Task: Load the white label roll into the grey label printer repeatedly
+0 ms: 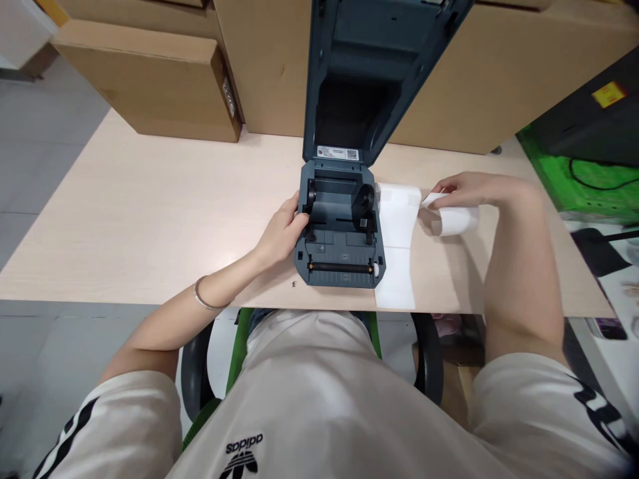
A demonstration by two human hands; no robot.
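Observation:
A dark blue-grey label printer stands on the table with its lid raised. Its inside shows two black roll holders and a black roller near the front. My left hand grips the printer's left edge, thumb over the rim. To the right, my right hand is closed on the edge of a white label roll, part of which it hides. A white label strip lies flat along the printer's right side, down to the table's front edge.
Cardboard boxes line the back of the pale wooden table. On the right are a dark device with a yellow sticker and a green surface with a black cable. A chair armrest is below the table edge.

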